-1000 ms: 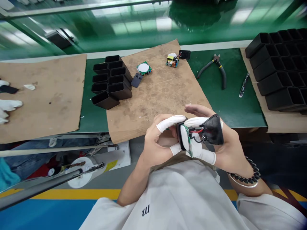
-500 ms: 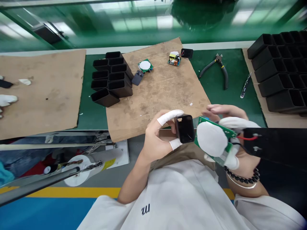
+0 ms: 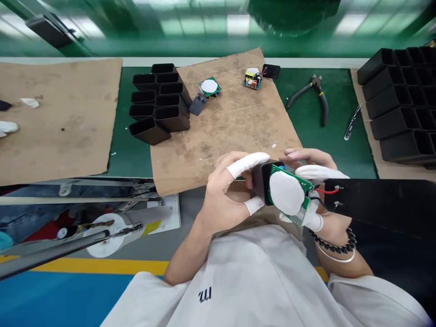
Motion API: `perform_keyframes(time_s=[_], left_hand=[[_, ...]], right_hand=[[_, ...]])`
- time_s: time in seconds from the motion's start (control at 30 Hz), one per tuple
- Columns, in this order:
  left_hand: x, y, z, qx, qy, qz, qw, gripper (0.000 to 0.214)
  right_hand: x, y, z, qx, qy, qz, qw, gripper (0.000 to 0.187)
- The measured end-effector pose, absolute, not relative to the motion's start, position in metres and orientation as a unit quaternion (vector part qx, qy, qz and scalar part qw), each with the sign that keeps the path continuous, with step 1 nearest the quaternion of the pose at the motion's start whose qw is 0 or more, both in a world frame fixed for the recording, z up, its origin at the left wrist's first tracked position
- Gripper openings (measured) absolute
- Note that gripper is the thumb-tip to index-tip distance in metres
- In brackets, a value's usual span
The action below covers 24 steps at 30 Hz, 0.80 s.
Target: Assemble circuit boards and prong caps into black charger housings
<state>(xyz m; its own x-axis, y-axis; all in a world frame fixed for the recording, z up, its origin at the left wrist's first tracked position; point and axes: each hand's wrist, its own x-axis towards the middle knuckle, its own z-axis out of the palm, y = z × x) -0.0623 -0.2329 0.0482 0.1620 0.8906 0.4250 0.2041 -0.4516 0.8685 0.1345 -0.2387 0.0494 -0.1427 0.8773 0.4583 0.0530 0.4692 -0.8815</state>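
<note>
At the left edge of the frame, another person's white-covered fingertips (image 3: 7, 127) rest over a brown cardboard sheet, partly cut off, so their hold cannot be told. Left of centre, a cluster of open-mouthed black cases (image 3: 172, 119) stands packed together; the insides are too dark to make out. Touching its right side are a small grey plate (image 3: 198, 104) and, just above that, a loose circuit board (image 3: 209, 86) with a round white pad. Below centre, the left hand (image 3: 223, 195) curls around a black case (image 3: 261, 181), its white-covered thumb and finger closed on opposite sides. The case's mouth faces right, and a green circuit board (image 3: 287, 192) overlaps it — whether any part is inside cannot be told. The right hand (image 3: 322, 173) grips that board from behind between covered thumb and finger, while its bare fingers extend leftward, slightly spread. Red and black wires run from the board to a black panel (image 3: 381, 200) at lower right. Above, pliers (image 3: 315, 88) and a slim tool (image 3: 353, 122) lie on the green table — and, at the right edge, rows of dark-mouthed black containers (image 3: 398, 116) stand on cardboard.
</note>
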Motion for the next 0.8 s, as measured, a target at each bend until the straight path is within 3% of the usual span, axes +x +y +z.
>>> perform_keyframes(time_s=[0.8], left_hand=[[-0.063,-0.23,0.045,0.683,0.383,0.512,0.353,0.05]], right_hand=[[0.131,-0.235,0.061,-0.364,-0.662,0.368,0.542,0.043]])
